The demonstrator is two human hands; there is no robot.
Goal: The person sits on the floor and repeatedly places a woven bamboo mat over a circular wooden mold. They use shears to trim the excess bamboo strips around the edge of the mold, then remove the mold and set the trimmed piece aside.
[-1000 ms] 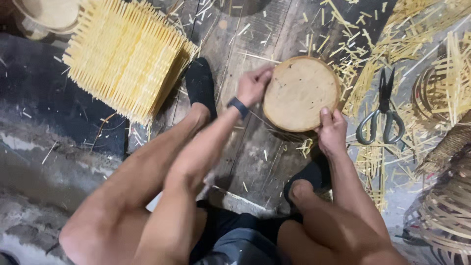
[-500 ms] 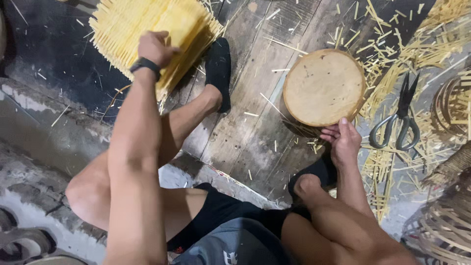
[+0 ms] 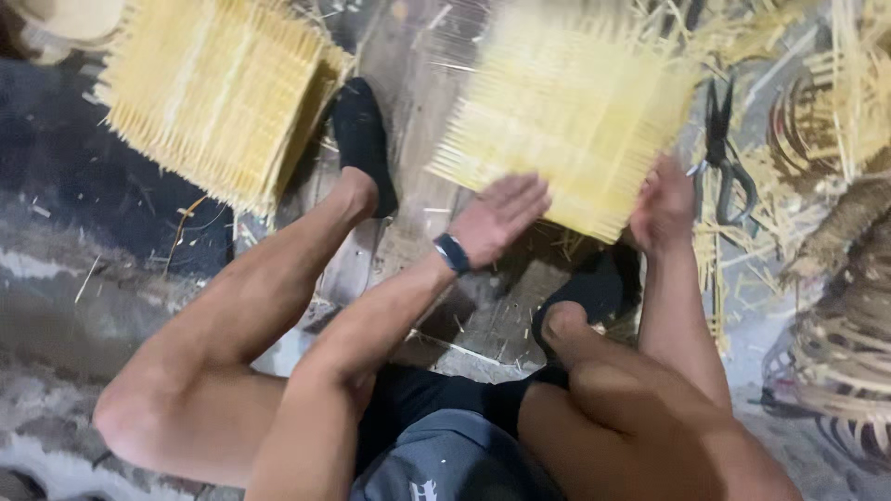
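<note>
A square woven mat of pale yellow bamboo strips (image 3: 566, 111) lies blurred over the spot between my feet. My left hand (image 3: 501, 218), with a dark band on the wrist, is flat with the fingers stretched out, touching the mat's lower left edge. At the mat's lower right corner, my right hand (image 3: 664, 209) is closed on the edge. A stack of similar mats (image 3: 213, 93) sits at the upper left, beyond my left foot in a black shoe (image 3: 362, 139).
Black scissors (image 3: 719, 153) lie right of the mat among loose bamboo strips. Unfinished woven baskets (image 3: 840, 357) stand at the right edge. My right foot's black shoe (image 3: 594, 288) is under the mat's near edge. Wooden planks (image 3: 408, 56) and dark floor lie beneath.
My left hand went to the stack at the upper left and came back. A woven mat now covers the round wooden block, and my right hand has risen to its corner.
</note>
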